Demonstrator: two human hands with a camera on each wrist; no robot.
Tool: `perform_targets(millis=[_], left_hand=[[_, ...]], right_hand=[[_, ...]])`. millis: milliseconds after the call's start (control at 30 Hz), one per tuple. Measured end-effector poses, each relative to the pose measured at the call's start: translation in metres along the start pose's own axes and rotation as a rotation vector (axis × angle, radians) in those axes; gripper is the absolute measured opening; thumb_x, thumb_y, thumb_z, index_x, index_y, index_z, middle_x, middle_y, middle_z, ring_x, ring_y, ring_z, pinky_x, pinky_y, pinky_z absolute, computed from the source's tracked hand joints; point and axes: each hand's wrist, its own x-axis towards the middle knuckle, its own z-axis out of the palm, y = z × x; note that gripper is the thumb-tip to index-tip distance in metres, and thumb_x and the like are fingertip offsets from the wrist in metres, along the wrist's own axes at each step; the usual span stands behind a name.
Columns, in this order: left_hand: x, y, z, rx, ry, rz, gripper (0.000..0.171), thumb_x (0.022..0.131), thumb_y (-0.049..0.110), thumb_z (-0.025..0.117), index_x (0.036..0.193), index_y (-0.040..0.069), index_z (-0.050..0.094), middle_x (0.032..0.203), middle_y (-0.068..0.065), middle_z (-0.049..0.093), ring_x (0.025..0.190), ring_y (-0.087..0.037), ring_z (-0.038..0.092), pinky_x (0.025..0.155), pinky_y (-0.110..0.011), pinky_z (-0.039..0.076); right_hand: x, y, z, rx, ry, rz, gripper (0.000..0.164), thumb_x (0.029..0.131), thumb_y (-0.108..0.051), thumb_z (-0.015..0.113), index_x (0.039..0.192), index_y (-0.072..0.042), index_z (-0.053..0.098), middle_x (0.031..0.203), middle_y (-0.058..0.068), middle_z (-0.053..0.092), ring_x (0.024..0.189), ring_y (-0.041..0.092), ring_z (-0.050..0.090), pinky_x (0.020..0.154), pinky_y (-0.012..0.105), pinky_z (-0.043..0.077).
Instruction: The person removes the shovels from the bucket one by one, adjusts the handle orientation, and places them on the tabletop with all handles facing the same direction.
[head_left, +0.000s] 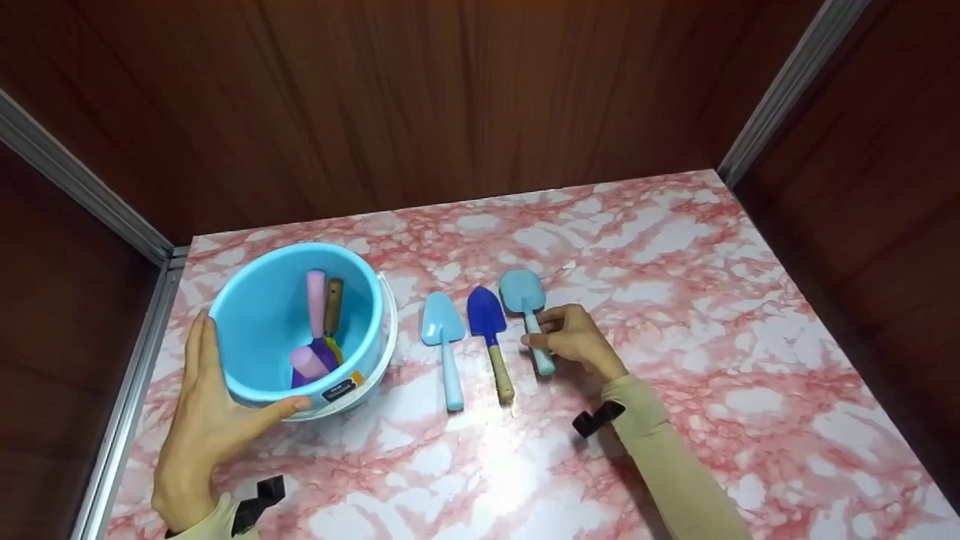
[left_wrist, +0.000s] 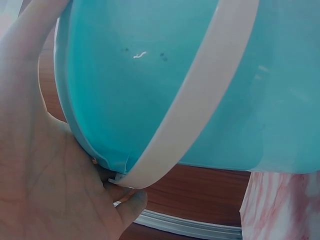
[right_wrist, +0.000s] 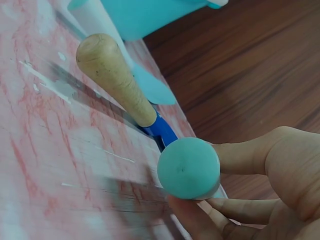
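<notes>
My left hand (head_left: pixel 206 420) rests against the outside of a light blue bucket (head_left: pixel 262 300), fingers along its left side and thumb spread along the front rim. In the left wrist view the palm lies near the bucket's white carrying handle (left_wrist: pixel 200 90). My right hand (head_left: pixel 574 334) pinches the pale handle of a light blue toy shovel (head_left: pixel 523 291) between thumb and fingers. Its green handle end (right_wrist: pixel 187 167) faces the right wrist camera. Left of it lies a blue trowel (head_left: pixel 486 309) with a wooden handle, and beside that a light blue trowel (head_left: pixel 442 319).
Inside the bucket stand a tool with a pink handle (head_left: pixel 316 300), another with a brown handle (head_left: pixel 334 304) and a shorter pink handle (head_left: pixel 307 362). Purple and yellow parts show below. Dark wooden panels (head_left: pixel 450 105) border the red-and-white marbled table (head_left: pixel 712 337) on three sides.
</notes>
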Motion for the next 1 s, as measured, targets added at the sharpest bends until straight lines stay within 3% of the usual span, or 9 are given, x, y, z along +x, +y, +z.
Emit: perform_targets(millis=[267, 600, 1000], left_hand=[[-0.0017, 0.0001, 0.0003, -0.001, 0.003, -0.008, 0.156, 0.061, 0.043, 0.105, 0.173, 0.030, -0.003, 0.178, -0.008, 0.006, 0.150, -0.052, 0.028, 0.108, -0.082, 0.040], [0.0001, -0.0009, -0.0005, -0.008, -0.006, -0.005, 0.158, 0.059, 0.040, 0.106, 0.173, 0.027, -0.003, 0.179, -0.008, 0.004, 0.152, -0.052, 0.026, 0.111, -0.082, 0.037], [0.0008, 0.0007, 0.0013, -0.034, 0.009, 0.008, 0.156, 0.059, 0.038, 0.106, 0.173, 0.030, 0.001, 0.176, -0.008, 0.011, 0.150, -0.049, 0.029, 0.109, -0.082, 0.040]], right_hand=[[-0.0010, 0.0018, 0.0012, -0.027, 0.000, 0.027, 0.056, 0.084, -0.014, 0.090, 0.131, 0.007, 0.067, 0.112, 0.014, 0.069, 0.090, 0.017, 0.064, 0.067, 0.025, 0.059], [-0.0007, -0.0004, 0.0019, -0.042, -0.001, 0.040, 0.052, 0.083, -0.012, 0.091, 0.126, 0.007, 0.069, 0.107, 0.013, 0.070, 0.086, 0.016, 0.064, 0.066, 0.025, 0.059], [-0.0029, -0.0022, 0.0017, -0.235, 0.016, -0.023, 0.041, 0.082, -0.023, 0.093, 0.109, 0.000, 0.072, 0.091, 0.007, 0.067, 0.075, 0.015, 0.062, 0.060, 0.025, 0.056]])
